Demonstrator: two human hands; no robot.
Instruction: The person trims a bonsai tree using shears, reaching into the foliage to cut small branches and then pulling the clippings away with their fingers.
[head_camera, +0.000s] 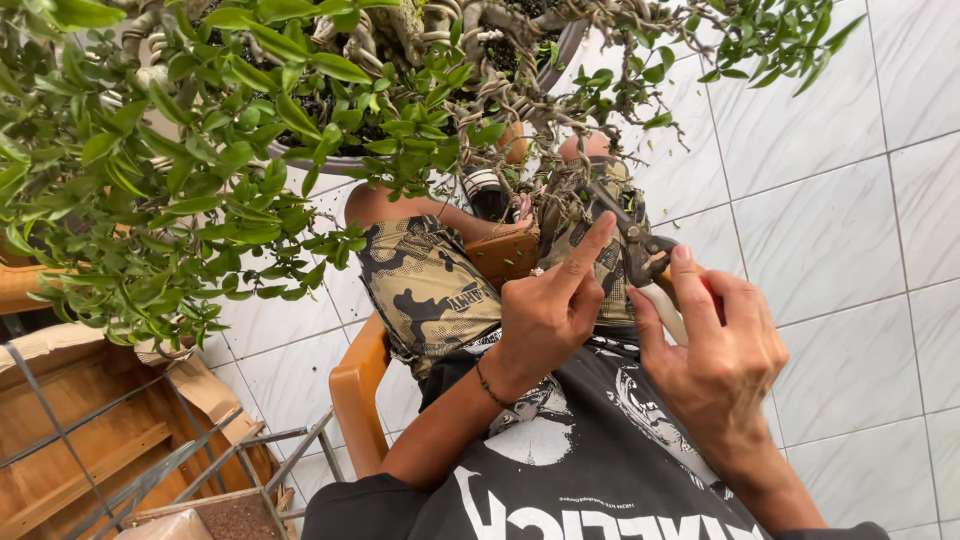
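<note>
My right hand (715, 350) grips the pale and red handles of a pair of pruning shears (640, 250), whose dark blades point up into the thin, wire-wrapped twigs (560, 195) of a bonsai. The tree's leafy branches (200, 190) spread over the upper left, above a dark shallow pot (330, 162). My left hand (545, 310), with a bracelet on the wrist, sits just left of the shears. Its index finger stretches up beside the blades and the other fingers are curled. Whether it pinches a twig is hidden.
I sit on a wooden chair (358, 385), with camouflage shorts (425, 285) and a black printed shirt (560, 470) below the hands. A wooden crate with metal rods (100, 440) stands at lower left. White floor tiles (830, 200) fill the right side.
</note>
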